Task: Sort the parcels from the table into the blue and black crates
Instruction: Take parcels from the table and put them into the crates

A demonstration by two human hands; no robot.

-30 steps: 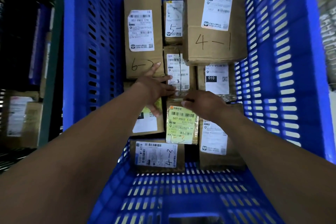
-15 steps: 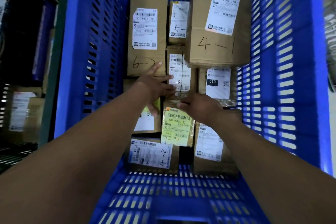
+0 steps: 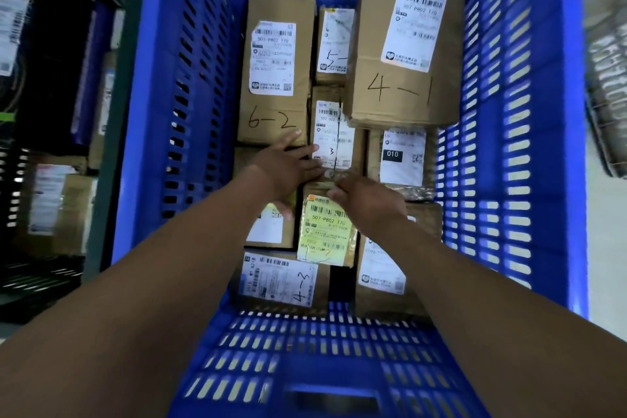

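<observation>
— Down at finger level, what's happening?
— On the left hand (image 3: 288, 170), fingers (image 3: 290, 141) lie straight, spread over the 6-2 parcel (image 3: 276, 78) and the 3 parcel (image 3: 334, 132); the right hand (image 3: 369, 205) grips the top edge of the yellow-labelled parcel (image 3: 325, 231), inside the blue crate (image 3: 163, 112).

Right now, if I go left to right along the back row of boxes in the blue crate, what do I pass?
Along the back: box marked 6-2 → thin box marked 5 → big box marked 4-1.
</observation>
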